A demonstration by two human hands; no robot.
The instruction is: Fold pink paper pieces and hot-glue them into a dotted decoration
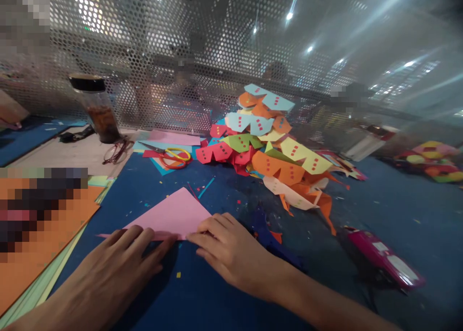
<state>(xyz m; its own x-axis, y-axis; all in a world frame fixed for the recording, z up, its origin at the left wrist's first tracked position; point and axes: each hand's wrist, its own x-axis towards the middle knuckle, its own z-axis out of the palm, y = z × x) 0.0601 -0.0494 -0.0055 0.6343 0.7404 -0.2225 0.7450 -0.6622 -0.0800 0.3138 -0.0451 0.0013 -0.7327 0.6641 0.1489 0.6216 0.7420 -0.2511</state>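
Note:
A sheet of pink paper (173, 213), folded to a triangle with its point away from me, lies on the blue tabletop (217, 304). My left hand (125, 254) holds its lower left part, with bent fingers on the paper and the thumb along the near edge. At the lower right corner, the fingers of my right hand (227, 254) close together on the same paper; their undersides are hidden. Just beyond the triangle lie scissors (175, 157) with yellow and red handles, on coloured paper sheets (177, 138).
Cut-out paper shapes (278, 162) are piled at centre right. A magenta stapler-like object (385, 258) lies at right. Stacked paper (72, 244) is at left. Farther back are glasses (115, 152) and a dark-lidded bottle (99, 109), before a perforated metal screen (144, 56).

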